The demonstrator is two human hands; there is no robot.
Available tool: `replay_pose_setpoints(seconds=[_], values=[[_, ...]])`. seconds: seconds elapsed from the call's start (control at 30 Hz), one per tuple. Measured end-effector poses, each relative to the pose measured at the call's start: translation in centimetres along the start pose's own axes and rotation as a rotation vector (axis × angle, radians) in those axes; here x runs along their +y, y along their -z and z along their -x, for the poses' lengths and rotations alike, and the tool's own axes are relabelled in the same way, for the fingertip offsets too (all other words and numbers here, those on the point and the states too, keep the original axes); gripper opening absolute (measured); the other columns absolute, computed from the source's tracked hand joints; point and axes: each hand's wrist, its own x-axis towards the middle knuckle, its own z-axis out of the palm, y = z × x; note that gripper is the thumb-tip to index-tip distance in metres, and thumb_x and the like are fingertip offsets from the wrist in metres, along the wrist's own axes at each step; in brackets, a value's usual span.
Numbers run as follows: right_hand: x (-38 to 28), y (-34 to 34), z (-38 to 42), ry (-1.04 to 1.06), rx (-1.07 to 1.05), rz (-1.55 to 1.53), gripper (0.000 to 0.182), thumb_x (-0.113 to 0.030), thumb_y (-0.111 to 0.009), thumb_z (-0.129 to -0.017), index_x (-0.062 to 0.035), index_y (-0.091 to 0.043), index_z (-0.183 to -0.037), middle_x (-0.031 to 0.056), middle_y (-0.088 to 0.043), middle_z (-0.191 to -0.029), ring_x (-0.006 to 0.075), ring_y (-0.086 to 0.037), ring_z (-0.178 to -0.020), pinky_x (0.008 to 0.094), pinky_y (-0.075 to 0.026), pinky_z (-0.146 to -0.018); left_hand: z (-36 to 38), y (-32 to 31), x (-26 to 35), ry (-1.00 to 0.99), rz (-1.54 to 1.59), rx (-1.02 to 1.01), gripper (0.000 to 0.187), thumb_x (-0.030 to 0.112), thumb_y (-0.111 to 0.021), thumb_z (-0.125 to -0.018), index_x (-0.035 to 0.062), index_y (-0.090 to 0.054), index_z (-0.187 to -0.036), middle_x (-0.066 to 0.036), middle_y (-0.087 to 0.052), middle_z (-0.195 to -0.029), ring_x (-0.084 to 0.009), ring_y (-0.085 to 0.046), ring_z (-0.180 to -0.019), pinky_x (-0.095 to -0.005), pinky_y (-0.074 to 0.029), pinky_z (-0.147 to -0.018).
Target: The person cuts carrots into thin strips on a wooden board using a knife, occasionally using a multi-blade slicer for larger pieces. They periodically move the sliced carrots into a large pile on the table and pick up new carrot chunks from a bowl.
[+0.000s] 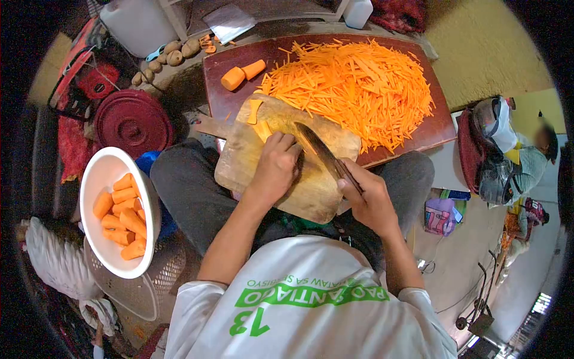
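Note:
My left hand [278,164] is closed over the wooden cutting board [311,200], its fingers curled against flat carrot slices [261,128]. My right hand [368,194] grips the handle of a dark-bladed knife [320,146]. The blade points up and left, its tip near the upper middle of the board, to the right of my left hand. One more slice [255,110] lies near the board's upper left edge. Beyond the board, a large heap of carrot strips [365,84] covers much of the red table [218,66]. Two carrot pieces [234,78] rest at its left.
On the left stands a white basin [89,227] with several peeled carrots. Behind it are a dark red lid [133,122] and several potatoes [174,58]. At the right are a purple bag [441,216] and a seated person [534,167]; another person is farther back.

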Motion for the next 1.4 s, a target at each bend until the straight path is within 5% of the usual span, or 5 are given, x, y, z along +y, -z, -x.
replay_pose_setpoints(seconds=[0.47, 0.87, 1.07, 1.4], values=[[-0.3, -0.8, 0.9, -0.001, -0.089, 0.005, 0.043, -0.008, -0.066, -0.103, -0.0033, -0.059, -0.145, 0.0279, -0.069, -0.134, 0.0478, -0.067, -0.124, 0.0484, -0.057, -0.102, 0.3, 0.5, -0.2, 0.009, -0.016, -0.094, 0.034, -0.004, -0.074, -0.073, -0.0073, -0.074, -0.107, -0.019, -0.066, -0.111, -0.0395, -0.059, -0.11, -0.0476, -0.052, -0.1], [0.2, -1.4, 0.7, 0.162, -0.018, 0.171, 0.04, -0.009, -0.066, -0.104, 0.0017, -0.058, -0.142, 0.0278, -0.072, -0.123, 0.0471, -0.072, -0.112, 0.0484, -0.059, -0.093, 0.3, 0.9, 0.2, 0.013, -0.053, -0.103, 0.028, 0.002, -0.066, -0.082, -0.0076, -0.074, -0.108, -0.02, -0.067, -0.113, -0.0399, -0.06, -0.111, -0.0478, -0.052, -0.101], [-0.6, -1.1, 1.1, 0.037, -0.103, 0.19, 0.044, -0.008, -0.067, -0.103, 0.003, -0.057, -0.145, 0.0283, -0.072, -0.124, 0.0475, -0.072, -0.114, 0.0465, -0.059, -0.096, 0.5, 0.4, 0.2, -0.072, -0.113, -0.039, 0.029, 0.004, -0.066, -0.084, -0.0064, -0.074, -0.11, -0.019, -0.068, -0.114, -0.0385, -0.06, -0.111, -0.0479, -0.051, -0.1], [1.2, -0.7, 1.6, 0.01, 0.114, -0.067, 0.042, -0.006, -0.07, -0.101, 0.0014, -0.064, -0.142, 0.0276, -0.074, -0.126, 0.0411, -0.075, -0.117, 0.042, -0.058, -0.101, 0.0, -0.3, 0.6, -0.081, -0.258, -0.104, 0.04, 0.008, -0.065, -0.088, -0.0056, -0.072, -0.125, -0.016, -0.066, -0.123, -0.0346, -0.057, -0.113, -0.0473, -0.046, -0.099]])
